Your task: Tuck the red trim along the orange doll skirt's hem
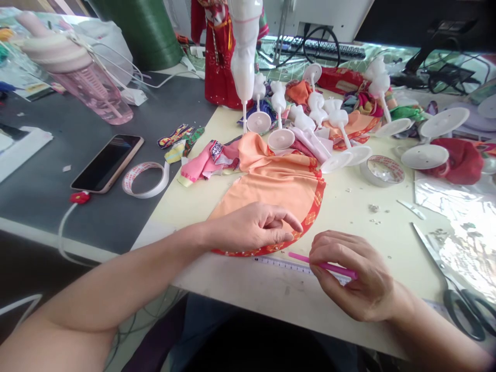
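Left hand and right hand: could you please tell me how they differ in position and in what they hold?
The left hand is over the orange cloth, while the right hand is outside its red border. The right hand holds a pink stick; no object can be seen in the left hand. Both hands are bare, with bent fingers.

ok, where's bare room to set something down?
Grey mat: between pink bottle and fabric scraps, or between left tape roll and left forearm. Mostly bare: cream sheet between right hand and scissors. Crowded: back of the sheet, white stands and cloth.
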Demonstrator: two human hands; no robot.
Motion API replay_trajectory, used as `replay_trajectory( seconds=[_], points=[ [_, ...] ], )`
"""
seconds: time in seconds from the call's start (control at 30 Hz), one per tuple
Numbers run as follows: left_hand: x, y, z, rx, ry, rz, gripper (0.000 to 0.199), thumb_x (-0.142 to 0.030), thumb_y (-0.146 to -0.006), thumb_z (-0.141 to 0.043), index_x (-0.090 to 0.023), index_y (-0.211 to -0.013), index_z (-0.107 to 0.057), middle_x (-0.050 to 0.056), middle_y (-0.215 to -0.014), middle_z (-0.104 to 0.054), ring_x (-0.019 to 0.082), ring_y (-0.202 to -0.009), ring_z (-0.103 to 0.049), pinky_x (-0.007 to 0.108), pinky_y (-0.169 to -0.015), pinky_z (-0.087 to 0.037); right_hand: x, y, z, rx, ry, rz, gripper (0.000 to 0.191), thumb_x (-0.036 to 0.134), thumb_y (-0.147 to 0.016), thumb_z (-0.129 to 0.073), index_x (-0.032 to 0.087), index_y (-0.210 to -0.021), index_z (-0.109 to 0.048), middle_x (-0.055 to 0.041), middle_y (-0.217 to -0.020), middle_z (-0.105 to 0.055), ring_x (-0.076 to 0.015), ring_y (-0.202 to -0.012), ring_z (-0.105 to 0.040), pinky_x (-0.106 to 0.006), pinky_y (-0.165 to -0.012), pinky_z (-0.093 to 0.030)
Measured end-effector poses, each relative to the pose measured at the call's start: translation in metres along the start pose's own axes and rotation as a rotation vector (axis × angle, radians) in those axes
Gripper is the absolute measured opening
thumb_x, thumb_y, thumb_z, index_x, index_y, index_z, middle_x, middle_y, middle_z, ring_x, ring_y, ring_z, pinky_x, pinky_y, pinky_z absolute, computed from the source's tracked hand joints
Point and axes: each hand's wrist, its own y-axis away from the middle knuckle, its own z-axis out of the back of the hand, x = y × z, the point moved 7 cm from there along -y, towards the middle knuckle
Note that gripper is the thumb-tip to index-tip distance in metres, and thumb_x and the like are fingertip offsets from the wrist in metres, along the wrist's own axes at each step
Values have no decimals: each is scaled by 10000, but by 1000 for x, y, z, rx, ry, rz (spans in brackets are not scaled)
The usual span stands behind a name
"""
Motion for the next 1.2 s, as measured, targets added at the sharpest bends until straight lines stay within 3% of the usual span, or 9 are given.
replay_trajectory(
  seconds=[0.33,0.47,0.6,0.7,0.97,1.2],
  points=[
    [8,-4,-8,65,110,52,262,-317,-887,-544,-175,-1105,-576,-34,-680,-489,63,-603,-462,168,-550,-388,2,0,0,11,-16,20,214,15,-750,-491,185,-874,-535,-34,-653,-592,-166,-595,-554,-297,-523,-437],
    [5,-4,0,-29,180,52,258,-327,-883,-552,-149,-1067,-587,-24,-714,-518,59,-602,-482,218,-645,-482,3,0,0,7,-32,18,223,2,-746,-495,183,-870,-535,-32,-644,-586,-162,-591,-543,-302,-528,-439],
    [3,-5,12,-194,287,40,240,-317,-908,-501,-123,-1020,-587,-84,-540,-381,49,-485,-389,273,-642,-525,5,0,5,-53,-73,34,257,-28,-734,-506,161,-902,-551,-41,-652,-591,-162,-589,-545,-310,-527,-446],
    [4,-5,16,-262,326,12,260,-313,-933,-448,-108,-1013,-586,-55,-556,-467,68,-520,-474,260,-635,-506,5,2,12,-136,-113,44,316,-61,-709,-521,144,-946,-568,-52,-678,-594,-166,-610,-556,-324,-541,-460],
    [10,-5,20,-306,410,30,235,-203,-860,-589,-121,-1079,-562,30,-776,-645,117,-755,-625,278,-763,-483,-4,14,27,-334,-125,23,426,-99,-667,-549,123,-1029,-589,-58,-744,-595,-188,-681,-572,-384,-604,-495],
    [9,-6,21,-305,425,9,351,-88,-757,-668,-147,-1089,-571,-6,-764,-635,90,-757,-604,255,-767,-460,-6,13,25,-323,-80,-12,407,-92,-689,-556,138,-1023,-587,-54,-749,-601,-182,-678,-575,-363,-597,-487]
  ],
)
